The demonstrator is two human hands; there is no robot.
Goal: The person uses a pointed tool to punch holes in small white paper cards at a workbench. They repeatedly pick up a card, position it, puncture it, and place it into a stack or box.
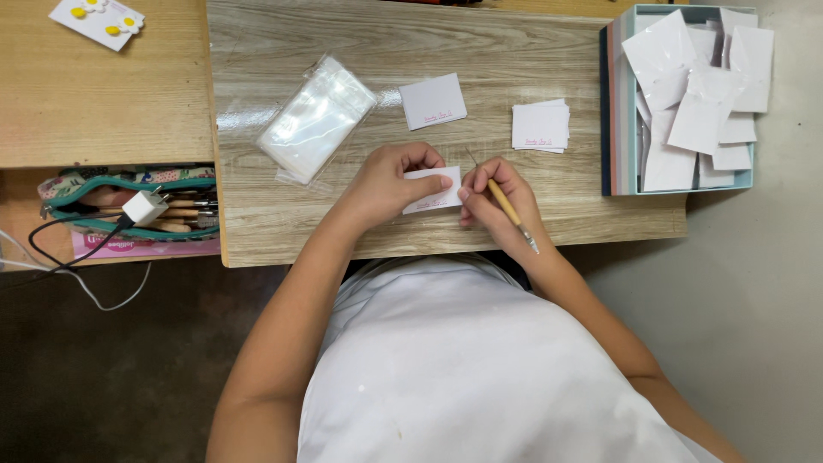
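Left hand (390,180) grip closed on small white card (435,190) at tabletop (343,231) front edge; right hand (497,201) grip closed on wooden-handled tool (512,213). Card stack (540,127) & single card (433,101) lay beyond, unworked; box (619,111) w/ finished-looking cards, approx. midway.

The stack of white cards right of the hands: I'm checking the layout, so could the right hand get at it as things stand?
Probably yes. The stack of white cards lies on bare tabletop just beyond the right hand, with nothing between them. That hand does hold a wooden-handled tool, which could hinder picking up.
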